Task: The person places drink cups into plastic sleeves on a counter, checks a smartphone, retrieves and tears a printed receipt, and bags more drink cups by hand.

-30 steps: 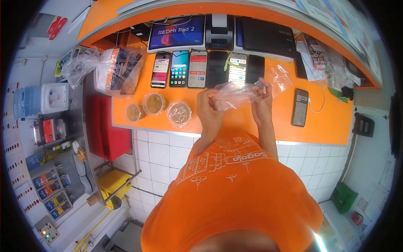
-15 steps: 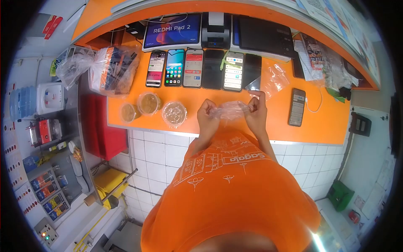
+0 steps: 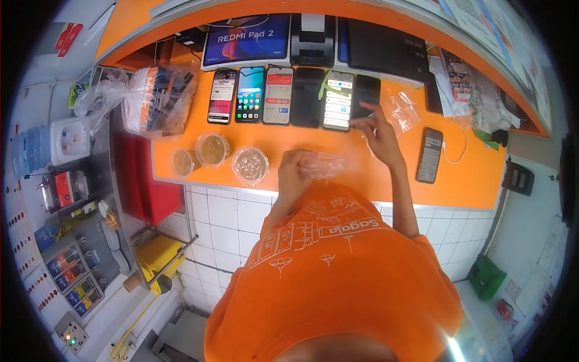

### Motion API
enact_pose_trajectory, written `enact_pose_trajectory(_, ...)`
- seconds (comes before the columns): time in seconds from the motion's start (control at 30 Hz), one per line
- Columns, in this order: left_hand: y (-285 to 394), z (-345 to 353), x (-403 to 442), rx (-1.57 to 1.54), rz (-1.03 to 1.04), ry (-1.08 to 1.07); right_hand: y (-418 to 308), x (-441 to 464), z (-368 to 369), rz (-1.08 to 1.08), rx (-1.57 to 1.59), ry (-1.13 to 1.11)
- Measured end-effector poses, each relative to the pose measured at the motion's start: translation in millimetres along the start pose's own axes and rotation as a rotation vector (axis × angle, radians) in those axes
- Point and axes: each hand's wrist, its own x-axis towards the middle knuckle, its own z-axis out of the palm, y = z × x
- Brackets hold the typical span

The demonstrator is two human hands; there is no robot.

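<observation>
My left hand (image 3: 291,173) is closed on the edge of a crumpled clear plastic bag (image 3: 327,165), held over the front of the orange counter. My right hand (image 3: 381,136) is apart from the bag, with its fingers spread, just in front of a dark phone (image 3: 366,96); it holds nothing that I can see. To the left of my left hand stands a round tub wrapped in clear plastic (image 3: 249,165). Beside it are two lidded tubs with brownish contents, a larger one (image 3: 212,149) and a smaller one (image 3: 183,162).
Several phones lie in a row, including a lit one with a green band (image 3: 336,108). A Redmi Pad 2 box (image 3: 246,43) and a small printer (image 3: 311,47) stand behind. Another phone (image 3: 429,155) lies right, near loose clear plastic (image 3: 401,111). A stuffed plastic bag (image 3: 158,102) sits left.
My right hand has let go of the clear plastic bag and moved up and right, its fingers opening. My left hand still holds the bag, slightly further left.
</observation>
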Motion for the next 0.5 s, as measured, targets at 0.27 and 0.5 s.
enact_pose_trajectory(0.27, -6, -4, -10, -0.168, -0.255, -0.419, 40, 41, 33, -0.132, -0.438, 0.196)
enact_pose_trajectory(0.5, -1, -17, -8, -0.145, -0.303, -0.646, 36, 62, 11, -0.097, -0.251, 0.282)
